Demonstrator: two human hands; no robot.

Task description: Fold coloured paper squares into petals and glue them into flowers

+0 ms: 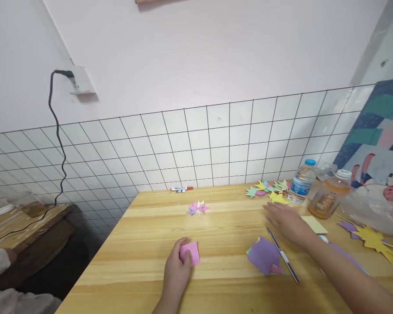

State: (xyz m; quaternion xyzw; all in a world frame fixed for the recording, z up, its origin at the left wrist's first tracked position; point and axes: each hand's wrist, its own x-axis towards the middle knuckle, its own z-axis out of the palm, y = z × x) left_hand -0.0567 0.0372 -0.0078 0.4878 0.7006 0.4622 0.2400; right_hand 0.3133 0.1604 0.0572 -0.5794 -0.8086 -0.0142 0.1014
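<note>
On the tabletop [134, 261], left of the purple paper [264, 256], the left hand [177, 267] pinches a pink square [194, 254] between thumb and fingers. A pen [283, 256] lies just right of the purple paper. Beyond that paper, the right hand [288, 223] reaches palm down, fingers extended; whether it touches anything is unclear. Farther past the paper sit a paper flower [198, 208], leftward, and colourful paper leaves [278, 197].

Pale wall [216, 52], white tiles [198, 144], wooden table [144, 235]
</note>
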